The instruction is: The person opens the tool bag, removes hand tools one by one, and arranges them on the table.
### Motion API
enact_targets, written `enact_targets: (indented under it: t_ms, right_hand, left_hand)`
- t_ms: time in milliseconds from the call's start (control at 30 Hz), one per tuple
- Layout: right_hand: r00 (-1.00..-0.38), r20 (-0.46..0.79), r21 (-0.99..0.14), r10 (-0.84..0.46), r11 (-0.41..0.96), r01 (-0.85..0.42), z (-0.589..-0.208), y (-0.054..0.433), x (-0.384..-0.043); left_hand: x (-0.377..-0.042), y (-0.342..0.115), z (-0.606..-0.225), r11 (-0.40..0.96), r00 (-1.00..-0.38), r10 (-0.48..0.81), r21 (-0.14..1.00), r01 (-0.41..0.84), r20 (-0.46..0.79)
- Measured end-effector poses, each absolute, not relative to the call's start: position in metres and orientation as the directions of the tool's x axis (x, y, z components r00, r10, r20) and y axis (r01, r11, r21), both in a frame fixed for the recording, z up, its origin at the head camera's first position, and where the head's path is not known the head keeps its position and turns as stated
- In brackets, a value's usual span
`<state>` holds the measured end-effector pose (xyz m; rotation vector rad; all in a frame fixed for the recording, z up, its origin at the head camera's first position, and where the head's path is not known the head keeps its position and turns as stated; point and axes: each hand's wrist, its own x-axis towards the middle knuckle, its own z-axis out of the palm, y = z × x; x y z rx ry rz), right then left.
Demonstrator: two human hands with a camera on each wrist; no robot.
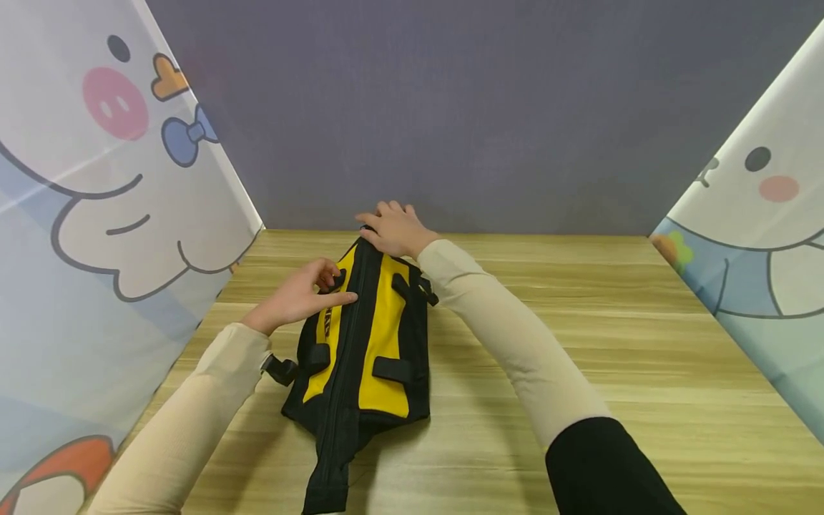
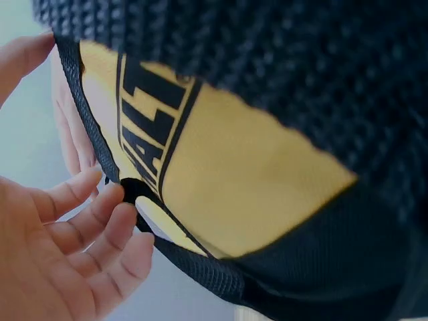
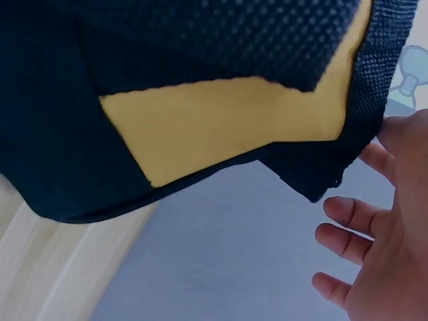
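Note:
A black and yellow zippered tool bag (image 1: pixel 385 322) lies lengthwise on the table, its near end tapering into a black tab. My left hand (image 1: pixel 299 293) is at the bag's left side, thumb stretched over the dark zipper strip (image 1: pixel 350 329). In the left wrist view its loosely bent fingers (image 2: pixel 100 224) touch a black handle strap (image 2: pixel 190 267), beside the yellow panel with black lettering (image 2: pixel 154 114). At the bag's far end is my right hand (image 1: pixel 395 229). The right wrist view shows its thumb and index finger pinching the black end tab (image 3: pixel 361 127), other fingers (image 3: pixel 344 244) spread free.
Under the bag is a wood-grain table (image 1: pixel 547 300). A grey panel (image 1: pixel 450 114) rises behind it, and cartoon-printed cloth (image 1: pixel 77 236) stands along both sides. Black buckles (image 1: pixel 280 370) stick out from the bag's sides.

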<state>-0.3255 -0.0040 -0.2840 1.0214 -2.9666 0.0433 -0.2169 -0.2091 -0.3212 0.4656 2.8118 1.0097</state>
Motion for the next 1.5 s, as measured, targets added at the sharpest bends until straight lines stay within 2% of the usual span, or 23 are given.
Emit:
enact_targets:
  t_ms: [300, 533, 667, 800, 900, 1000, 1100, 1233, 1500]
  right_hand:
    - [-0.798, 0.010, -0.119, -0.602, 0.792, -0.599, -0.289, -0.011, -0.331]
    - [-0.776, 0.200, -0.365, -0.599, 0.689, -0.626, -0.292, -0.005, -0.336]
    - [-0.802, 0.253, -0.463, -0.541, 0.660, -0.591, -0.292, -0.001, -0.338]
    - [-0.888, 0.178, -0.659, -0.425, 0.618, -0.428, -0.293, 0.002, -0.338]
    - [-0.942, 0.056, -0.837, -0.331, 0.498, -0.225, -0.293, 0.004, -0.339]
    - [-0.955, -0.055, -0.935, -0.291, 0.349, -0.053, -0.291, 0.005, -0.340]
    - [-0.949, -0.126, -0.967, -0.288, 0.251, 0.052, -0.290, 0.006, -0.342]
    - [-0.938, -0.188, -0.972, -0.291, 0.191, 0.135, -0.289, 0.007, -0.343]
    - [-0.924, -0.203, -0.971, -0.323, 0.187, 0.148, -0.286, 0.008, -0.341]
  left_hand:
    - [-0.217, -0.207, -0.319, 0.738, -0.938, 0.334, 0.643, 0.202, -0.088]
    - [-0.217, -0.208, -0.313, 0.694, -0.936, 0.323, 0.708, 0.131, -0.143]
    - [-0.216, -0.206, -0.308, 0.654, -0.926, 0.344, 0.747, 0.117, -0.156]
    - [-0.218, -0.204, -0.307, 0.624, -0.913, 0.375, 0.773, 0.120, -0.161]
    - [-0.218, -0.203, -0.306, 0.616, -0.907, 0.390, 0.777, 0.127, -0.161]
    - [-0.217, -0.202, -0.304, 0.606, -0.904, 0.402, 0.782, 0.146, -0.142]
    - [-0.218, -0.200, -0.303, 0.590, -0.904, 0.411, 0.790, 0.166, -0.117]
    - [-0.218, -0.198, -0.303, 0.586, -0.905, 0.417, 0.786, 0.197, -0.084]
    - [-0.214, -0.197, -0.304, 0.591, -0.915, 0.399, 0.780, 0.207, -0.059]
